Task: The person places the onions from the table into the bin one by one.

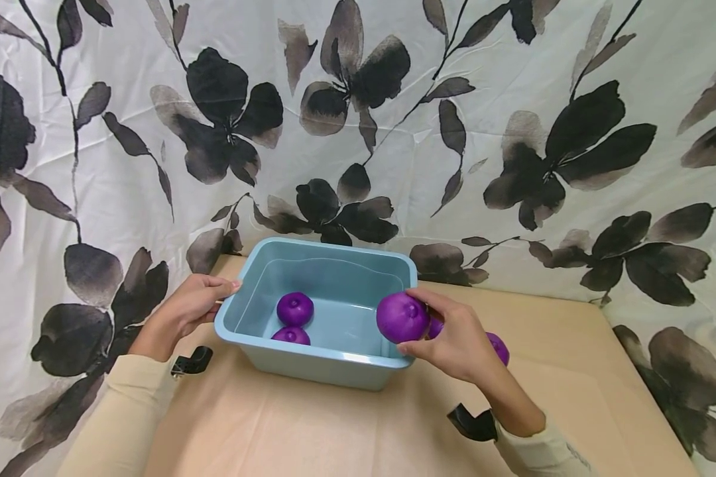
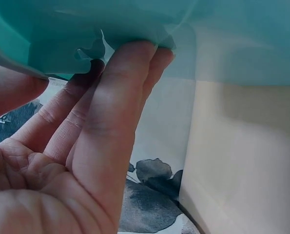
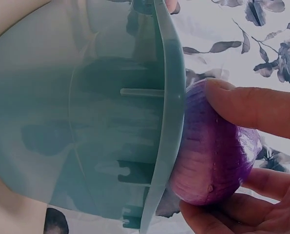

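Observation:
A light blue plastic tub point(image 1: 319, 363) stands on the table. My left hand point(image 1: 187, 306) grips its left rim, thumb at the edge and fingers point(image 2: 113, 105) underneath against the wall. My right hand point(image 1: 453, 334) holds a purple onion point(image 1: 402, 318) between thumb and fingers, over the tub's right end. In the right wrist view this onion point(image 3: 215, 146) appears just beyond the rim point(image 3: 171, 112), the thumb on one side and fingers on the other. Inside the tub lie two more purple onions, one behind point(image 1: 295, 309) and one in front point(image 1: 291, 335), partly hidden by the front wall.
Another purple onion point(image 1: 498, 348) lies right of the tub, partly behind my right hand, and a bit of purple point(image 1: 435, 327) shows between the fingers. A floral cloth point(image 1: 417, 152) hangs behind the tan-covered table point(image 1: 561, 371). Black wrist mounts point(image 1: 474, 424) stick out from both forearms.

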The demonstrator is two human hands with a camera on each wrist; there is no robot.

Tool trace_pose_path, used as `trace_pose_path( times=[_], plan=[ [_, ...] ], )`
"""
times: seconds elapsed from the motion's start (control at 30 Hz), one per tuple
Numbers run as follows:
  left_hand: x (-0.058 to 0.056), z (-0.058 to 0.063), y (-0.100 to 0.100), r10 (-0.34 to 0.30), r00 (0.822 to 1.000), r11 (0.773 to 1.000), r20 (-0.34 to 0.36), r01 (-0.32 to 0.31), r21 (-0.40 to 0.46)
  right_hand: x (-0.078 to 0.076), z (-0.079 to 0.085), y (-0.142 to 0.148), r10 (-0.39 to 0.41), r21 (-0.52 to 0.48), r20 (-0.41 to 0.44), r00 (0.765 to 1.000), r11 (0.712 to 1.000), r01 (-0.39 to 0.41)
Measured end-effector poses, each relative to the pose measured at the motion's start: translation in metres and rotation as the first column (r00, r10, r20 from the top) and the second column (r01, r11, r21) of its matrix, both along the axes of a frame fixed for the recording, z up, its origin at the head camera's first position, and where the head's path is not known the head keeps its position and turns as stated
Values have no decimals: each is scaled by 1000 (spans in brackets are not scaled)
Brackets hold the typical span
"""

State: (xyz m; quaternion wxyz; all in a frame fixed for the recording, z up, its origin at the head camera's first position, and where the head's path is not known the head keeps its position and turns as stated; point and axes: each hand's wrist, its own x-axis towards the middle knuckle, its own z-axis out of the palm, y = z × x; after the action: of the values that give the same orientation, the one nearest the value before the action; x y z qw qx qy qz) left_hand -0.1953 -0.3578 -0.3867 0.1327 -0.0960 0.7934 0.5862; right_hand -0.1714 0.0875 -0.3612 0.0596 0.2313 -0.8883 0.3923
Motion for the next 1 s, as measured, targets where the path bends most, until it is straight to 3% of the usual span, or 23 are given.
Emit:
trace_pose_path(
  times=[0.17,0.43,0.6,1.0],
  plan=[
    [1,1,0,2,1000,1000,1,-3,3,-2,3,-5,11,37,-4,1000,999,-10],
    [1,-1,0,-9,1000,1000,-3,9,12,-12,8,-16,44,23,80,996,999,-46],
    [2,-2,2,-5,1000,1000,-5,5,12,-18,12,-24,52,76,108,993,995,-60],
    [2,0,1,-10,1000,999,-23,11,40,-38,27,-44,92,160,99,991,981,-107]
  ],
)
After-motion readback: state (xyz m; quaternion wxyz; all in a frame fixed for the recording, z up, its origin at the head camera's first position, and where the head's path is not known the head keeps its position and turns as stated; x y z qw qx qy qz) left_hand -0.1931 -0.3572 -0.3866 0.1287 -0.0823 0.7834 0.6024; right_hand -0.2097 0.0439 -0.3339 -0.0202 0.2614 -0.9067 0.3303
